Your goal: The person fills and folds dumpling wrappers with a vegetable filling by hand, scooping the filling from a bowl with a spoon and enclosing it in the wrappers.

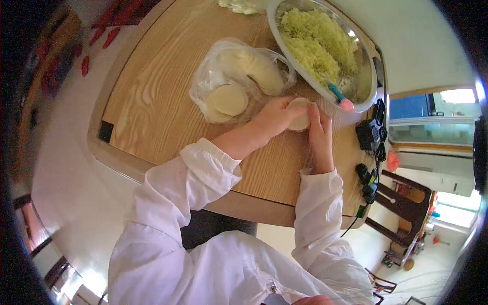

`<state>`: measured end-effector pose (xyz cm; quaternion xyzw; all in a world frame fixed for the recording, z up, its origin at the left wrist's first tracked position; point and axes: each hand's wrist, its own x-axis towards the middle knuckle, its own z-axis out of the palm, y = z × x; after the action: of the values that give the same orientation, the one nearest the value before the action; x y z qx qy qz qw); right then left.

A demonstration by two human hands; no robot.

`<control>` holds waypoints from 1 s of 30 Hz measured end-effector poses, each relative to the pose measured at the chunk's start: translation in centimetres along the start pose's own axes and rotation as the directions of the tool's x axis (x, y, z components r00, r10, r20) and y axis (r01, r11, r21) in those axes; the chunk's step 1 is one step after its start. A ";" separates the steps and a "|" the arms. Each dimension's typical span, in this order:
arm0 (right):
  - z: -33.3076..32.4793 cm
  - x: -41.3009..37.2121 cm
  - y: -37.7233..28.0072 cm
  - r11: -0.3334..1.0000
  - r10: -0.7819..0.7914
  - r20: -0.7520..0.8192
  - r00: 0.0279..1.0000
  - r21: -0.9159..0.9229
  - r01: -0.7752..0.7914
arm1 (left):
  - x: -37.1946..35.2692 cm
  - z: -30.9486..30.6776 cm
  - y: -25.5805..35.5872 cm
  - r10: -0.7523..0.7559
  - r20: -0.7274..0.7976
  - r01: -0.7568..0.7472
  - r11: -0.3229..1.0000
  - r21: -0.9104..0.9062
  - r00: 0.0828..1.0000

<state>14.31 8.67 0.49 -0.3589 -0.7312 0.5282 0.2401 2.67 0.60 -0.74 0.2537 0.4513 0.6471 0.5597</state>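
Between my two hands is a round, pale dumpling wrapper (pixel 299 121), held above the wooden table. My left hand (pixel 278 118) grips its left side, with the thumb near the top edge. On the opposite edge, the fingers of my right hand (pixel 320 127) pinch it. Just beyond my left hand lies an open clear plastic bag (pixel 203 76) with stacked round wrappers (pixel 229 99) inside and spilling toward its mouth. Past my hands stands a large metal bowl (pixel 370 96) of shredded pale green filling (pixel 317 40). A utensil with a teal handle (pixel 335 92) and pink end leans at the bowl's near rim.
The wooden table (pixel 152 101) has rounded edges and a dark corner patch. Black power adapters and cables (pixel 368 134) lie along its right edge. Another plastic-wrapped pack (pixel 243 5) sits at the far edge. A dark wooden chair (pixel 406 203) stands to the right.
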 end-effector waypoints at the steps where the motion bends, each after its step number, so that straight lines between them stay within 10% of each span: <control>1: 0.0 0.0 0.0 0.999 -0.031 -0.006 1.000 -0.024 0.031 | 0.1 -0.1 -0.1 -0.012 0.012 0.012 1.000 -0.007 1.000; 30: 1.4 -0.7 -1.0 0.992 -0.087 -0.060 0.994 0.087 0.093 | 0.2 -0.3 -0.7 -0.019 0.014 0.017 0.997 0.075 1.000</control>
<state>13.41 7.10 1.01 -0.3291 -0.7150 0.5389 0.3001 2.72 0.66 -1.53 0.2751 0.4732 0.6229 0.5589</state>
